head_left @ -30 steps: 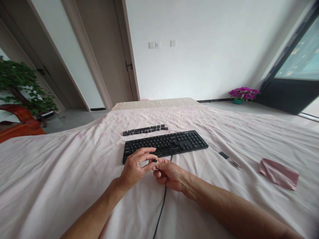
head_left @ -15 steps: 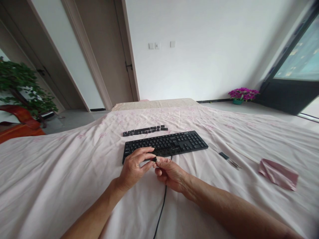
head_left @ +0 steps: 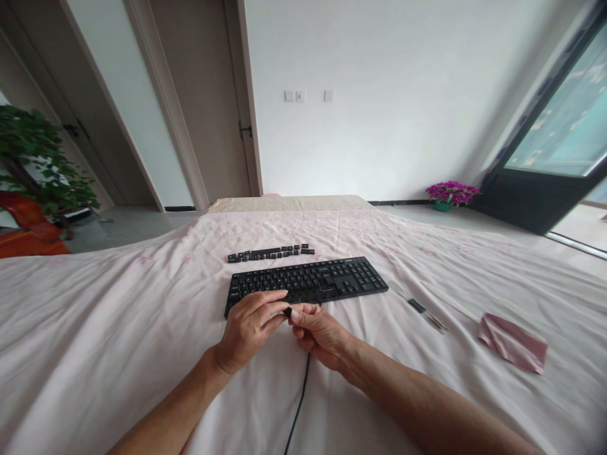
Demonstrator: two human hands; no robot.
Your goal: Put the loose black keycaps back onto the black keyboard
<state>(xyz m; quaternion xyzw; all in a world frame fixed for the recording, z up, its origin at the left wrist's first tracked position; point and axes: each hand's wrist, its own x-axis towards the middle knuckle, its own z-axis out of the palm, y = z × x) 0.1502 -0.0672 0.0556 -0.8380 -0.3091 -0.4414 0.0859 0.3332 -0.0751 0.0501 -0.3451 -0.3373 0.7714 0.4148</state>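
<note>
A small black keycap (head_left: 288,312) is pinched between my two hands, just in front of the keyboard's near edge. My right hand (head_left: 318,330) grips it between thumb and forefinger, the other fingers curled. My left hand (head_left: 252,325) meets it from the other side with thumb and forefinger closed on it. Behind them lies the black keyboard (head_left: 353,281); bare key sockets show along its lower rows, and my left hand hides part of its front left. Beyond it, several loose keycaps (head_left: 265,252) sit in two rows on the pink cloth.
A wire keycap puller (head_left: 417,306) with a dark middle lies right of the keyboard. Further right is a folded pink cloth (head_left: 515,341). The keyboard's black cable (head_left: 300,404) runs toward me between my forearms. A floral sheet (head_left: 142,328) with wrinkles covers the surface.
The view has tilted and shifted slightly, so everything sits a little lower and further left. Both hands still hold the keycap, which now shows more of its dark surface.
</note>
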